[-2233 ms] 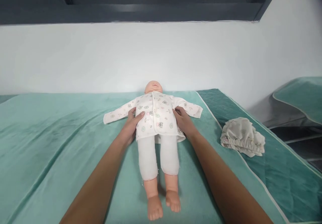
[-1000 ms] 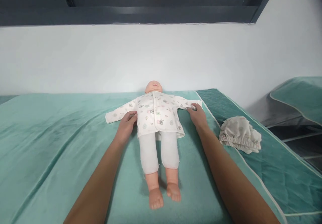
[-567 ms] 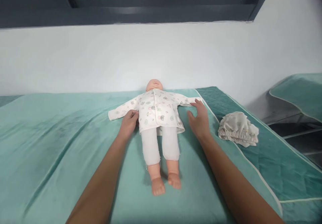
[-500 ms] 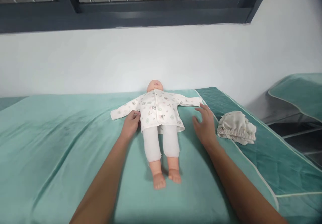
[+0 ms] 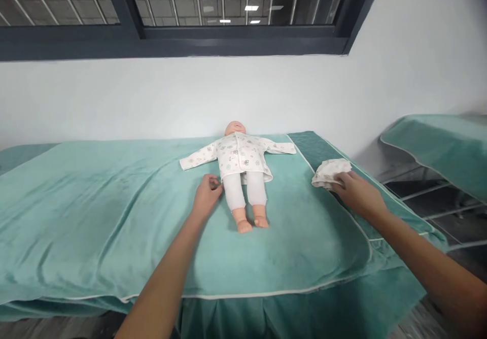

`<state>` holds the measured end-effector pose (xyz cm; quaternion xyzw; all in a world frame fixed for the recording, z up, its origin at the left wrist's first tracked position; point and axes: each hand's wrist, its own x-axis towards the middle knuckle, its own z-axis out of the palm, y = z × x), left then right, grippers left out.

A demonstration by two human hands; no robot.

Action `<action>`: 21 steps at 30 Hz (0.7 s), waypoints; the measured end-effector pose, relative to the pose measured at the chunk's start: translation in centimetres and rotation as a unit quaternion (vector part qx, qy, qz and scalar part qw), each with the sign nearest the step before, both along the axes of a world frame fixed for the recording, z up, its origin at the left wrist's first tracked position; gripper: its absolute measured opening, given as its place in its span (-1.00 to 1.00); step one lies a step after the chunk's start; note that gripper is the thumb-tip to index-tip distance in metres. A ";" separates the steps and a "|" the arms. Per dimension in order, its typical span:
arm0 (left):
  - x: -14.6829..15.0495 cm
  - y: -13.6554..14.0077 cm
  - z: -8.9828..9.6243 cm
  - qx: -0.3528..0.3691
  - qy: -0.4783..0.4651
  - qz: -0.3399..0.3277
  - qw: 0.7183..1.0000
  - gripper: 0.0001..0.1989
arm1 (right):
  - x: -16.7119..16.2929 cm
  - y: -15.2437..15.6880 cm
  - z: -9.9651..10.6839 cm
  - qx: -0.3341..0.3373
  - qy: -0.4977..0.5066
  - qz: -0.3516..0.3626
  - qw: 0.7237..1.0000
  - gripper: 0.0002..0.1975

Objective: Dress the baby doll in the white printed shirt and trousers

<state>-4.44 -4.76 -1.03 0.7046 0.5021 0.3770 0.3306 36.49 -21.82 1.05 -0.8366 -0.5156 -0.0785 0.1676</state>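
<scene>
A baby doll (image 5: 239,212) lies on its back on the green bed cover, arms stretched sideways and feet toward me. It wears a white patterned baby shirt (image 5: 245,155) and white leggings (image 5: 256,191). Beside its hip, on the left, is my left hand (image 5: 207,193), fingers loosely bent and slightly apart with nothing visible in them. On the right, my right hand (image 5: 355,189) grips the near edge of a folded white patterned baby garment (image 5: 330,170). The garment's exact kind is hidden by its folds.
The green cover (image 5: 125,217) has a pale piped edge and hangs over the bed's front. A white wall (image 5: 171,95) stands behind, below a dark window frame (image 5: 236,42) with metal bars beyond. Another green-covered surface (image 5: 437,146) is at the far right.
My right hand has moved right from beside the doll's sleeve and taken hold of the folded garment. My left hand has shifted down toward the doll's hip. The view has tilted up and back.
</scene>
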 end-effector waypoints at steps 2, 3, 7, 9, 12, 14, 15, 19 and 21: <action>0.7 0.4 0.3 -0.003 0.049 0.016 0.999 -0.64 | -1.9 1.2 1.8 -0.017 0.045 0.034 0.998 -0.79; 1.0 0.6 0.5 -0.003 0.065 0.022 0.998 -0.66 | -3.1 1.7 2.7 -0.003 0.090 0.043 0.995 -0.77; 1.3 0.3 0.8 0.014 0.058 0.024 0.998 -0.84 | -8.7 3.1 6.9 0.068 0.339 0.114 0.932 -0.76; 0.9 -0.2 0.7 0.024 0.042 0.012 0.999 -0.87 | -11.2 3.2 9.1 0.089 0.431 0.134 0.888 -0.76; 0.2 -1.0 0.8 0.025 0.006 0.015 1.000 -0.85 | -14.1 2.8 12.3 0.103 0.536 0.151 0.824 -0.77; -0.1 -1.8 2.0 0.024 -0.018 0.037 0.999 -0.80 | -15.7 2.7 14.1 0.109 0.597 0.177 0.774 -0.78; -0.2 -2.4 3.1 0.029 -0.035 0.044 0.998 -0.77 | -16.5 2.7 14.9 0.112 0.620 0.194 0.752 -0.79; 0.3 -6.2 10.2 0.127 -0.155 -0.044 0.979 -0.70 | -19.6 3.3 17.1 0.129 0.679 0.244 0.680 -0.89; 0.8 -8.0 14.0 0.210 -0.147 -0.122 0.959 -0.60 | -20.9 3.7 17.9 0.141 0.711 0.253 0.641 -0.93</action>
